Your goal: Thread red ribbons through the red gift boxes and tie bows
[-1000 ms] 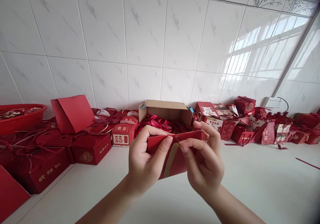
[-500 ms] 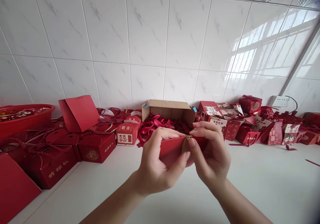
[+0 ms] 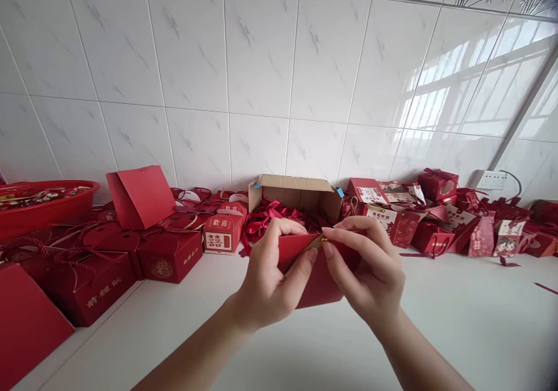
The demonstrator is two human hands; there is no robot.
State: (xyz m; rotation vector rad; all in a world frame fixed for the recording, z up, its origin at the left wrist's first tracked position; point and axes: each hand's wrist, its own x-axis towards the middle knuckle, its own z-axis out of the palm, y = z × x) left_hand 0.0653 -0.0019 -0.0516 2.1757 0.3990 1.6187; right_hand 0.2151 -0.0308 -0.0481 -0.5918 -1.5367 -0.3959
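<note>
A red paper box [image 3: 320, 280] is held up above the white table between both hands. My left hand [image 3: 272, 275] is closed on its left side, thumb on the front and fingers behind the top edge. My right hand [image 3: 370, 263] pinches a small gold piece [image 3: 324, 239] at the middle of the top edge, with thumb and forefinger. The left thumb presses a pale strip or flap just beside the gold piece. The fingers hide much of the box's upper part.
Behind the hands, an open cardboard box [image 3: 296, 183] holds red ribbons [image 3: 270, 214]. Red gift boxes [image 3: 170, 257] crowd the left, near a red basin [image 3: 82, 189]. More red boxes and bags [image 3: 438, 187] line the tiled wall at right, by a power socket [image 3: 492, 179].
The box has tilted, so more of its red front shows below the hands. My right fingertips have shifted slightly left, and the gold piece with them.
</note>
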